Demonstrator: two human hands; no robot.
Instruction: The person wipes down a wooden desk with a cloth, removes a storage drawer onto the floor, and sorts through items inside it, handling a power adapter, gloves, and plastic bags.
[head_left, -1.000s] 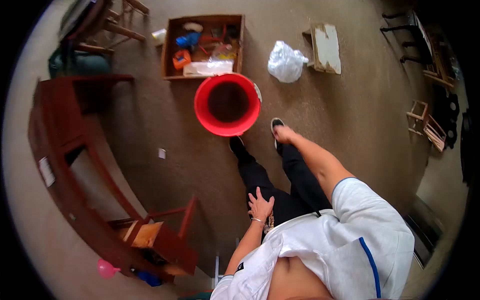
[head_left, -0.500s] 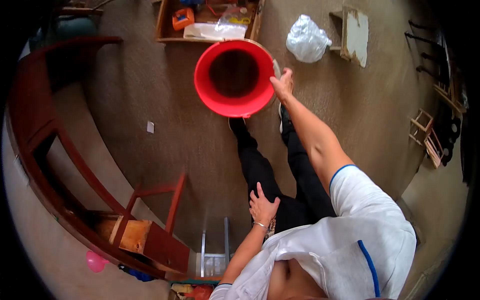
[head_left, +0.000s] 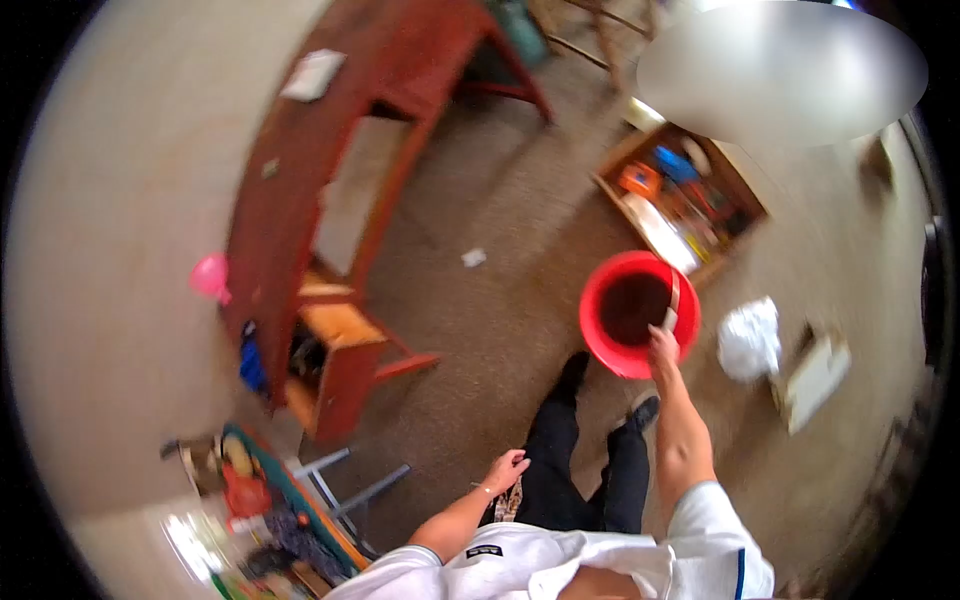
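Beside the black trousers (head_left: 550, 470), the left hand (head_left: 508, 470) is held empty, its fingers loosely parted. Farther out, the right arm (head_left: 684, 440) is stretched forward and the handle (head_left: 674, 292) of the red bucket (head_left: 607, 350) is gripped by the right hand (head_left: 662, 345), fingers closed, near the box (head_left: 732, 244). Stiff and likely heavy, the bucket is best kept level by that handle.

A home is suggested by the red wooden desk (head_left: 285, 185). Beside it, a pink balloon (head_left: 210, 275) is seen.
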